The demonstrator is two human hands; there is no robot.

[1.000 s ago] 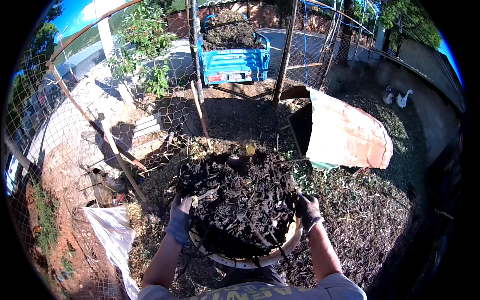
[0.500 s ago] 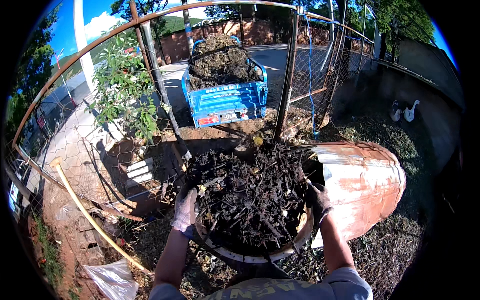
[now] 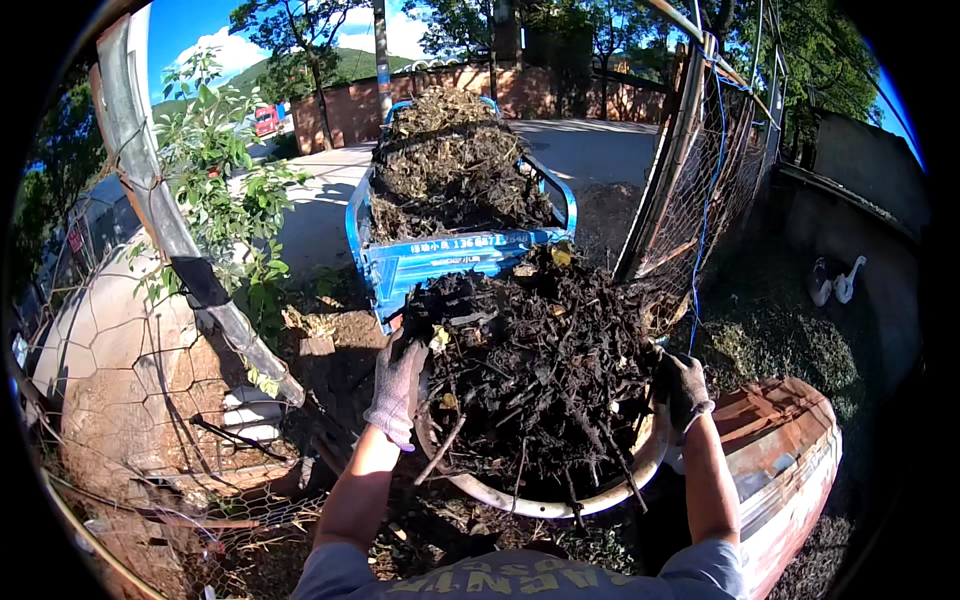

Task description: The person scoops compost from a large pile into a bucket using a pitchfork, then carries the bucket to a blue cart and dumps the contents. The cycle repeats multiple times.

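Between gloved hands [image 3: 397,386] [image 3: 686,390], pale-rimmed basin [image 3: 542,508], dark twiggy heap [image 3: 540,375]

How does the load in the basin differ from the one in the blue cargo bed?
The basin holds a near-black load, while the blue cargo bed has a largely browner load. The basin's load is carried between the left hand and right hand; the cargo bed's load lies farther off, in no hand. Both are loose heaps mounded above their rims.
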